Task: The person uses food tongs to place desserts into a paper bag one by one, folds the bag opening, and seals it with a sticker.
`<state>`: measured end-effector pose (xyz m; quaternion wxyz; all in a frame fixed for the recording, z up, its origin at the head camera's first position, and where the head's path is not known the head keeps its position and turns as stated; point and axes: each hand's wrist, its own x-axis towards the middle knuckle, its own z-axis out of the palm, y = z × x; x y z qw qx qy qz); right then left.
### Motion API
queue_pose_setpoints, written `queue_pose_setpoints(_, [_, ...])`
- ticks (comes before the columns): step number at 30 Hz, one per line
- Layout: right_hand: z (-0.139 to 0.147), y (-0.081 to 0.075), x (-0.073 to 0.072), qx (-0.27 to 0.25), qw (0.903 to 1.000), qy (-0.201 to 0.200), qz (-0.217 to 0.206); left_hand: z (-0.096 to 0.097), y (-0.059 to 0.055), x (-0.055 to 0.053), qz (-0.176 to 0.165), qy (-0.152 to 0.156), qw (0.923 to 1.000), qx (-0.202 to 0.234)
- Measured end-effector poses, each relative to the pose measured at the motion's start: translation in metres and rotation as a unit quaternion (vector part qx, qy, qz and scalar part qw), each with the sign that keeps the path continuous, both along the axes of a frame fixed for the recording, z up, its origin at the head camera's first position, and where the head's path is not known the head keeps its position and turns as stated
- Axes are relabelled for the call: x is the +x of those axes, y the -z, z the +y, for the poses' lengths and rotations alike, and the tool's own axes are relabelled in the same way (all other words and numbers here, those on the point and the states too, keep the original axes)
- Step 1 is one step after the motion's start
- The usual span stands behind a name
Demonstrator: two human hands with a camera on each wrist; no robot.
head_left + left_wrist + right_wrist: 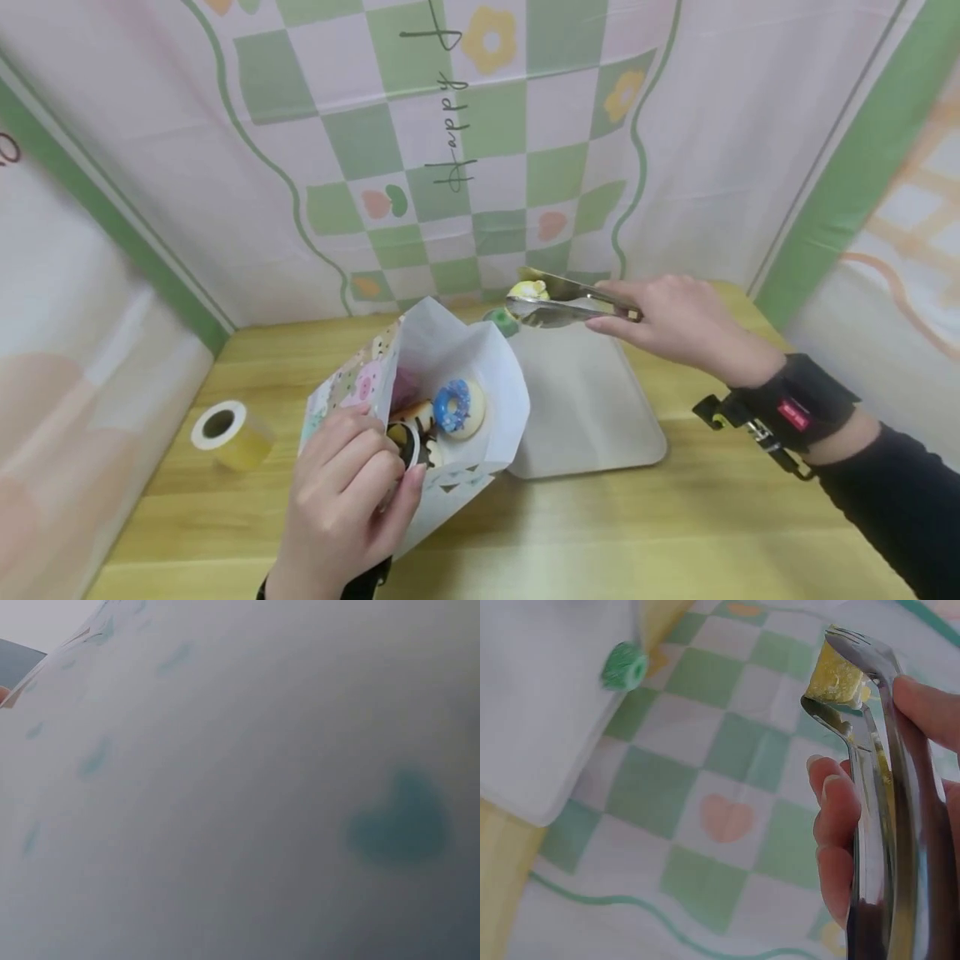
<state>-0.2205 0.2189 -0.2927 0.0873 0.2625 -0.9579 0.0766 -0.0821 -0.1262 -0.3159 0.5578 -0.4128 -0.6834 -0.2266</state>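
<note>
My left hand [352, 492] grips the near edge of a patterned paper bag [450, 358], holding its mouth apart. Inside lie a blue-iced doughnut [459, 408] and other small pastries. My right hand [667, 321] squeezes metal tongs [558, 300] that clamp a yellow doughnut [527, 291] above the far edge of a white tray [592, 408]. In the right wrist view the tongs [870, 795] pinch the yellow doughnut [836, 679]. A green doughnut [501, 319] sits on the tray's far corner, also the green doughnut [624, 666] in the wrist view. The left wrist view shows only the bag's paper [240, 787] up close.
A roll of yellow tape [228, 433] stands on the wooden table [675, 533] at the left. Checked green and pink backdrop cloth [465, 150] closes off the back and sides. The tray lies directly right of the bag.
</note>
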Motion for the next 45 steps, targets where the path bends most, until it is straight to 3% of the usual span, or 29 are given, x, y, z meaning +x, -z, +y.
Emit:
queue_pose_setpoints(9, [-0.022,-0.021,0.026,-0.001,0.9948,-0.086,0.055,-0.002,0.002,-0.002,-0.003,0.007,0.9999,-0.009])
queue_pose_setpoints(19, [-0.048,-0.019,0.029,0.004,0.9858,-0.156,0.061,-0.001,0.001,-0.002,-0.009,0.0,0.9999,-0.011])
queue_pose_setpoints(35, [-0.092,-0.007,0.019,0.041,0.9824,-0.176,0.048,-0.001,0.006,-0.001,-0.01,0.007,0.9999,-0.007])
queue_pose_setpoints(45, [-0.115,-0.009,0.014,0.101,0.9826,-0.153,0.028,0.001,0.003,0.0,-0.004,0.002,1.0,-0.008])
